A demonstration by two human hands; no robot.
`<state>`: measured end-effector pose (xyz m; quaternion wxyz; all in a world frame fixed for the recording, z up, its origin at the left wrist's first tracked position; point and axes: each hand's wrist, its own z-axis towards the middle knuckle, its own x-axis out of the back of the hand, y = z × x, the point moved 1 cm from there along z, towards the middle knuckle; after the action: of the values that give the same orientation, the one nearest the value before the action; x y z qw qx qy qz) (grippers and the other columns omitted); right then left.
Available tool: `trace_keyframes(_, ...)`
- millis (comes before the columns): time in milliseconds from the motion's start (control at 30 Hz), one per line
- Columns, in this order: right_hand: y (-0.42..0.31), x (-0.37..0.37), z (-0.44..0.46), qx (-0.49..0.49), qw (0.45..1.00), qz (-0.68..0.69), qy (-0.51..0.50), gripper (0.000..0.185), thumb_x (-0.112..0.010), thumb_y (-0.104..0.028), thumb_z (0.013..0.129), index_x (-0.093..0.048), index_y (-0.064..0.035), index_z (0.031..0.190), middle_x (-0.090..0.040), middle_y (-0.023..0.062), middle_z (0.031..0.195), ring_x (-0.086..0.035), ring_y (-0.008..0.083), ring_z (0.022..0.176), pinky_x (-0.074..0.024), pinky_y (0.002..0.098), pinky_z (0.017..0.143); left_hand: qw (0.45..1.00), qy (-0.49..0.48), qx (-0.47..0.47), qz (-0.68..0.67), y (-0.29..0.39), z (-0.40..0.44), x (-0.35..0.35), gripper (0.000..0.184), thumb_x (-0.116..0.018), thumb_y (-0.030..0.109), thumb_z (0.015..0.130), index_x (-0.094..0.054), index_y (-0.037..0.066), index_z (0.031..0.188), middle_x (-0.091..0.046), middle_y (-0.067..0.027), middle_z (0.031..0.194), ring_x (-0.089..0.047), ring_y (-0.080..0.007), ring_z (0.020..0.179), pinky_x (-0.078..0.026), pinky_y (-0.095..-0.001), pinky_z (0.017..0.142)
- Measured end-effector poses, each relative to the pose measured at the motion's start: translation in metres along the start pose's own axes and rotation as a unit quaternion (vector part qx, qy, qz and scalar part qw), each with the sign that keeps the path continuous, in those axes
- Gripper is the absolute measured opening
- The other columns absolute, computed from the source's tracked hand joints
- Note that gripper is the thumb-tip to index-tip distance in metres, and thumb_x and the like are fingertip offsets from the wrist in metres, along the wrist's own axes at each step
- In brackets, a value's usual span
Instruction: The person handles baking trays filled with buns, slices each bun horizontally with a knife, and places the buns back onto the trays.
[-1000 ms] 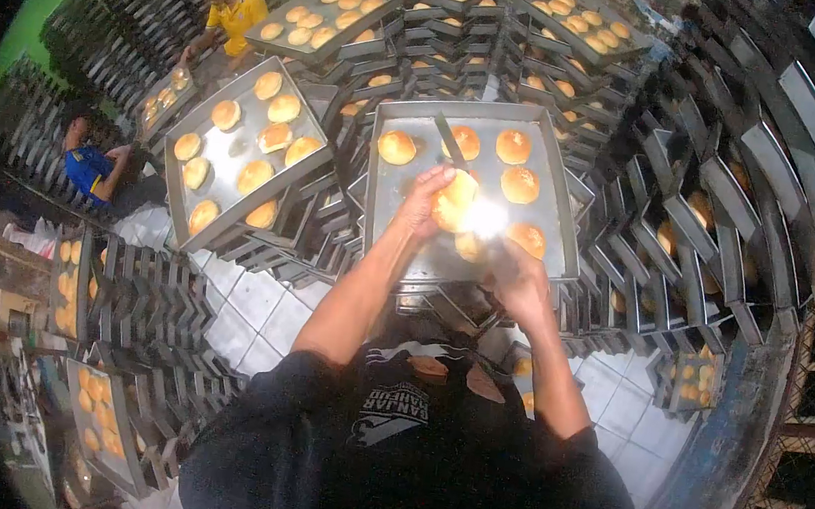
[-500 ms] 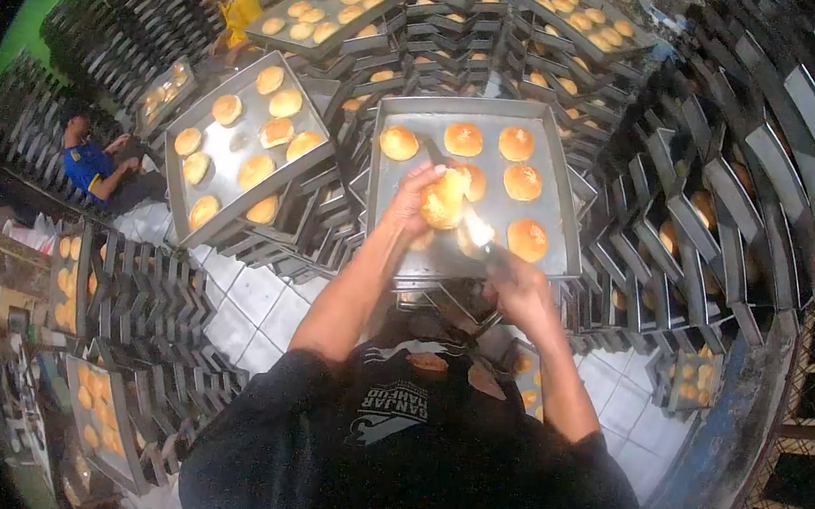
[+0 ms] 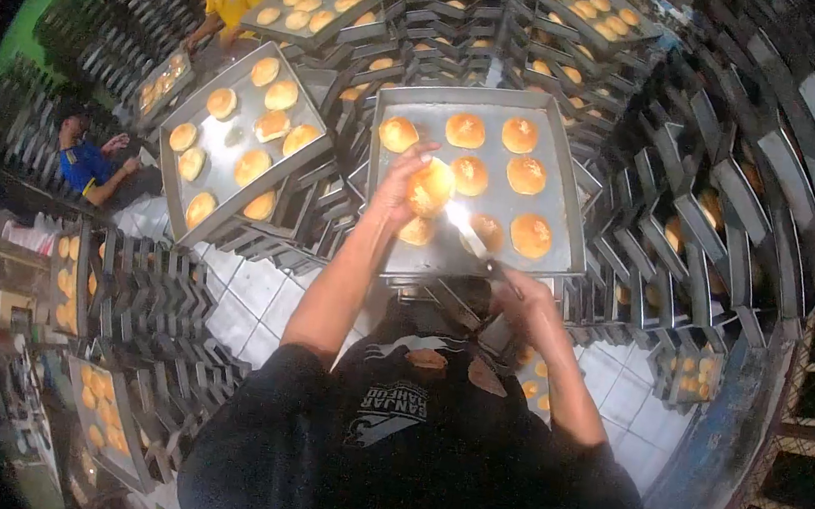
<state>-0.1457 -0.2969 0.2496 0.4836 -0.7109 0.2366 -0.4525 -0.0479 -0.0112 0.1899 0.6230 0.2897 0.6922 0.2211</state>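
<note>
In the head view, my left hand (image 3: 399, 186) grips a round golden bun (image 3: 430, 189) above a metal baking tray (image 3: 561, 196). A spreading knife (image 3: 470, 231) is in my right hand (image 3: 525, 307), its pale, bright blade pointing up and left with the tip close to the bun. Whether the tip touches the bun I cannot tell. Several browned buns (image 3: 525, 174) lie in the tray below, some with a lighter patch on top. The right-hand fingers are wrapped round the handle and slightly blurred.
Left of my tray stands another tray (image 3: 228, 168) with several buns. Tall stacks of trays (image 3: 729, 219) crowd the right side and the back. Two people sit at the left, one in a blue shirt (image 3: 86, 168), one in a yellow shirt (image 3: 233, 4). White tiles (image 3: 255, 288) show below.
My left hand has moved a little left with the bun, whose pale opened inside was showing before. The knife has drawn back down and right, away from the bun's middle.
</note>
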Motion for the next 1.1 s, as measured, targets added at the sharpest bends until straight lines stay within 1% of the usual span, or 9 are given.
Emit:
trace_keyframes(267, 0.014, -0.029, 0.070, -0.038, 0.998, -0.047, -0.010, 0.036, -0.056, -0.011, 0.096, -0.061, -0.0081, 0.131, -0.064, 0.0038, 0.075, -0.060, 0.0162, 0.069, -0.0499, 0.0321, 0.065, 0.998, 0.050, 0.030, 0.011, -0.049, 0.018, 0.003, 0.044, -0.072, 0.037, 0.092, -0.061, 0.013, 0.127, -0.067, -0.0069, 0.102, -0.068, -0.0235, 0.090, -0.059, -0.0419, 0.076)
trace_keyframes(367, 0.016, -0.031, 0.061, 0.002, 1.000, -0.011, 0.011, 0.034, -0.062, -0.003, 0.096, -0.060, -0.0014, 0.130, -0.072, 0.0172, 0.106, -0.066, 0.0207, 0.088, -0.0525, 0.0352, 0.080, 0.988, 0.147, 0.023, 0.039, -0.024, 0.028, 0.010, 0.045, -0.070, 0.042, 0.093, -0.061, 0.013, 0.127, -0.066, -0.0066, 0.102, -0.068, -0.0233, 0.091, -0.060, -0.0434, 0.075)
trace_keyframes(400, 0.016, -0.029, 0.050, 0.003, 1.000, 0.009, 0.006, 0.035, -0.062, -0.002, 0.096, -0.060, -0.0007, 0.130, -0.071, 0.0180, 0.109, -0.066, 0.0218, 0.091, -0.0525, 0.0349, 0.081, 0.991, 0.129, 0.029, 0.035, -0.018, 0.033, 0.021, 0.041, -0.069, 0.044, 0.093, -0.062, 0.017, 0.124, -0.062, -0.0070, 0.117, -0.064, -0.0241, 0.102, -0.057, -0.0481, 0.081)
trace_keyframes(500, 0.019, -0.028, 0.039, 0.002, 1.000, 0.006, 0.014, 0.036, -0.062, 0.001, 0.094, -0.060, -0.0007, 0.130, -0.070, 0.0197, 0.113, -0.065, 0.0219, 0.098, -0.0507, 0.0328, 0.088, 0.990, 0.133, 0.039, 0.025, -0.006, 0.034, 0.028, 0.043, -0.068, 0.048, 0.094, -0.062, 0.016, 0.122, -0.063, -0.0073, 0.115, -0.065, -0.0237, 0.098, -0.057, -0.0462, 0.081)
trace_keyframes(567, 0.013, -0.031, 0.046, -0.088, 0.994, 0.060, -0.004, 0.034, -0.062, -0.003, 0.095, -0.061, -0.0010, 0.129, -0.069, 0.0188, 0.106, -0.065, 0.0211, 0.095, -0.0510, 0.0324, 0.086, 0.991, 0.125, 0.051, 0.023, -0.018, 0.036, 0.020, 0.047, -0.065, 0.053, 0.094, -0.062, 0.015, 0.120, -0.065, -0.0073, 0.111, -0.066, -0.0231, 0.096, -0.057, -0.0433, 0.081)
trace_keyframes(633, 0.022, -0.045, 0.073, 0.031, 0.998, 0.040, 0.039, 0.027, -0.060, -0.009, 0.097, -0.063, 0.0002, 0.122, -0.067, 0.0181, 0.097, -0.065, 0.0197, 0.088, -0.0522, 0.0341, 0.076, 0.989, 0.137, 0.044, 0.043, -0.027, 0.034, 0.006, 0.057, -0.057, 0.063, 0.095, -0.059, 0.014, 0.124, -0.066, -0.0072, 0.108, -0.067, -0.0236, 0.094, -0.057, -0.0456, 0.079)
trace_keyframes(767, 0.021, -0.052, 0.091, 0.028, 0.998, 0.047, 0.008, 0.030, -0.056, -0.019, 0.100, -0.060, -0.0006, 0.124, -0.063, 0.0097, 0.076, -0.060, 0.0184, 0.070, -0.0489, 0.0349, 0.068, 0.978, 0.204, 0.043, 0.002, -0.024, 0.041, -0.005, 0.062, -0.053, 0.068, 0.094, -0.057, 0.015, 0.124, -0.068, -0.0065, 0.110, -0.067, -0.0227, 0.098, -0.055, -0.0423, 0.084)
trace_keyframes(1033, 0.032, 0.003, -0.013, -0.057, 0.998, 0.004, -0.013, 0.031, -0.062, -0.017, 0.096, -0.063, -0.0007, 0.123, -0.064, 0.0035, 0.080, -0.060, 0.0176, 0.068, -0.0500, 0.0344, 0.062, 0.968, 0.152, -0.059, -0.192, 0.019, 0.092, 0.076, 0.066, -0.047, 0.072, 0.094, -0.066, 0.011, 0.113, -0.072, -0.0091, 0.108, -0.070, -0.0252, 0.099, -0.056, -0.0432, 0.088)
trace_keyframes(1100, 0.023, 0.024, -0.027, -0.100, 0.994, 0.027, -0.019, 0.031, -0.063, -0.015, 0.095, -0.064, -0.0004, 0.122, -0.064, 0.0025, 0.081, -0.060, 0.0163, 0.067, -0.0503, 0.0337, 0.059, 0.952, 0.201, -0.101, -0.209, 0.037, 0.071, 0.039, 0.067, -0.050, 0.071, 0.093, -0.068, 0.009, 0.111, -0.071, -0.0087, 0.100, -0.069, -0.0225, 0.087, -0.057, -0.0383, 0.072)
